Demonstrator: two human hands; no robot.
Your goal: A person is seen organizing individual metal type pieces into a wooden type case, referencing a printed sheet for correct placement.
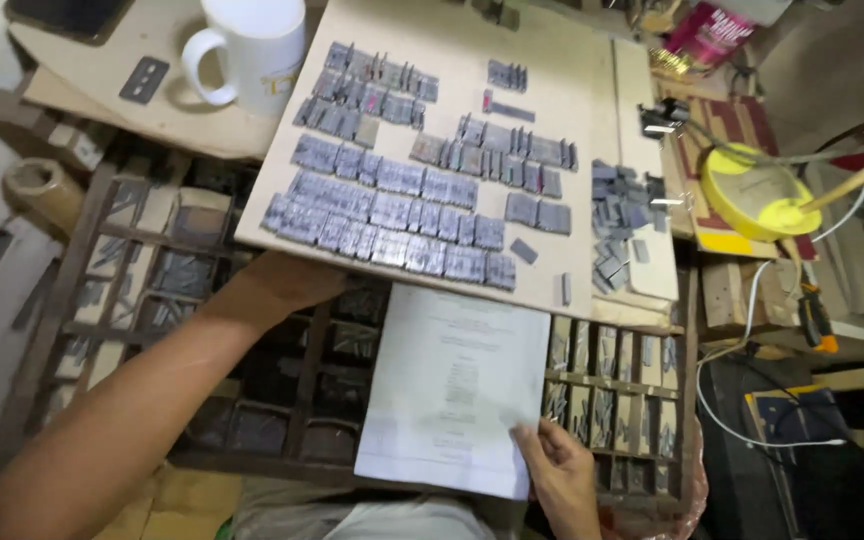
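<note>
Paper sheet lies over wooden type case, below a board.

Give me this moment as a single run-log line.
left hand: under wooden board edge | right hand: holds printed sheet corner | metal type blocks: rows on board | type case: beneath

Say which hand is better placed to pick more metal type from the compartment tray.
Left, probably. The left hand already reaches over the wooden type tray, partly hidden under the board; the right hand holds the printed sheet.

White printed paper sheet flat across wooden type case.
</note>
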